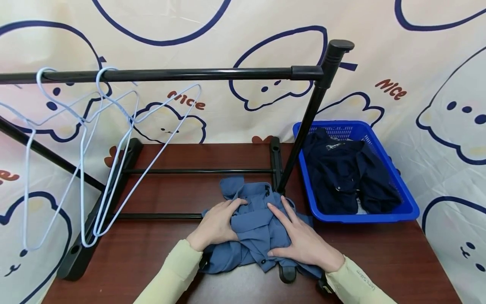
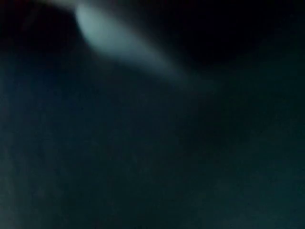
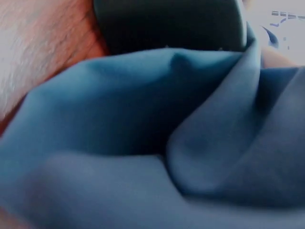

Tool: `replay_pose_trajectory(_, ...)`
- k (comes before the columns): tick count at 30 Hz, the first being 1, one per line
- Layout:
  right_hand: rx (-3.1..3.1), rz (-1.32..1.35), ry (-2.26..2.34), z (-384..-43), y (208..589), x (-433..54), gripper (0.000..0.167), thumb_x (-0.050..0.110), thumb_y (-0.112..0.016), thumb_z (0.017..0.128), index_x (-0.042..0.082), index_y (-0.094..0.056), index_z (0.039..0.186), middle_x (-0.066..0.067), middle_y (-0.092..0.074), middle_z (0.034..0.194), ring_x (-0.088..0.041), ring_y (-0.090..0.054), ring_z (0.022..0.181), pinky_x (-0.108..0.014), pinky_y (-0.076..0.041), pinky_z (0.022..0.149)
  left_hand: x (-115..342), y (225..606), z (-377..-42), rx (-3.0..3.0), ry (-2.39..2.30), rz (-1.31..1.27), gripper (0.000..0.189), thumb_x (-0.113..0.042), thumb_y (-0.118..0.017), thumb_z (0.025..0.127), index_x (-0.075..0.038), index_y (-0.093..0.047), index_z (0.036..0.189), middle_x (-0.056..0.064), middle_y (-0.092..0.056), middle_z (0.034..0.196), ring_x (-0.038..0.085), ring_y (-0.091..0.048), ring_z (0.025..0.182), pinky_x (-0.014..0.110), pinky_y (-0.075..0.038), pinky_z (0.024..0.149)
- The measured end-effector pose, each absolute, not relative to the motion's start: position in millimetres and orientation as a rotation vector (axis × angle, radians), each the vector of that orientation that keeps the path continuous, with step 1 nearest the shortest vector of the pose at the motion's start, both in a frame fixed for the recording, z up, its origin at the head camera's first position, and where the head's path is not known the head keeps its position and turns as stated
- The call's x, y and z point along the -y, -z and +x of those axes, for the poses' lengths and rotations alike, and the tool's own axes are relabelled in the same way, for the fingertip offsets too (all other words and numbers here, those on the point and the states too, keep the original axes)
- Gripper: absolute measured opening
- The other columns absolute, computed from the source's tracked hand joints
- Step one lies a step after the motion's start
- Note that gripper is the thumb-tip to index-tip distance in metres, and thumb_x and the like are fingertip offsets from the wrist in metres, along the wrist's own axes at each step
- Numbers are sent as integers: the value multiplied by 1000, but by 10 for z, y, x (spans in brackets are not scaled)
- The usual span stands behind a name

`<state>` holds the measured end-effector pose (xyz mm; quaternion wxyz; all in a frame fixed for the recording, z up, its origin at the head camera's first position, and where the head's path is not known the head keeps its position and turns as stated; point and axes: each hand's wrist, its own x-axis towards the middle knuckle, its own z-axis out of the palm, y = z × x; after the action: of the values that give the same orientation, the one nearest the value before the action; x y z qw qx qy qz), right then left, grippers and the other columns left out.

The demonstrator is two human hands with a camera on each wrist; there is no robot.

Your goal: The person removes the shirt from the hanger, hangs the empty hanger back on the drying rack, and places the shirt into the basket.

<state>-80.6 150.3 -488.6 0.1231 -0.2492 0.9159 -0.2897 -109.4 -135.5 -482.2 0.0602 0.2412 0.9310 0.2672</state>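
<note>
A crumpled blue-grey shirt [image 1: 252, 223] with a collar and dark buttons lies bunched over the right foot of a black rack. My left hand [image 1: 218, 223] rests on its left side, thumb and fingers apart on the cloth. On the right side of the shirt lies my right hand [image 1: 303, 240], its fingers spread and fairly straight. Folds of the shirt [image 3: 205, 143] fill the right wrist view, in front of the dark end of the rack's foot [image 3: 171, 24]. The left wrist view is nearly black, with one blurred pale strip.
The black rack's top bar [image 1: 190, 75] crosses above the brown table [image 1: 379, 261], with two pale blue hangers [image 1: 110, 169] hooked at its left. A blue plastic basket [image 1: 364, 218] holding dark navy clothes [image 1: 341, 173] stands at the right, close to the rack's slanted post [image 1: 309, 118].
</note>
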Motion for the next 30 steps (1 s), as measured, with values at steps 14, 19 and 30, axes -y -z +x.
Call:
replay_pose_trajectory(14, -2901, -739, 900, -818, 4815, -1435, 96, 13, -84, 85, 42, -30, 160, -15, -37, 159, -7, -45, 42, -27, -42, 46, 1247, 4757, -1119, -2746, -1248, 900, 38, -8, -79, 88, -23, -64, 120, -8, -67, 118, 10, -63, 106, 33, -51, 94)
replay_pose_trajectory(19, -2978, -801, 977, -761, 4722, -1474, 92, 4, -82, 83, 37, -39, 157, -5, -57, 144, -23, -70, 97, -40, -57, 78, 1167, 4655, -1091, -2757, -1326, 956, 41, -1, -76, 87, -24, -65, 120, -7, -68, 119, 9, -63, 108, 33, -52, 94)
replay_pose_trajectory(30, -2903, -797, 1576, -640, 4239, -1544, 82, -14, -68, 83, 23, -48, 153, 0, -51, 149, -24, -51, 133, -29, -40, 107, 885, 4252, -1066, -2632, -1811, 1178, 48, 9, -73, 86, -13, -60, 127, 4, -63, 126, 22, -60, 117, 38, -49, 99)
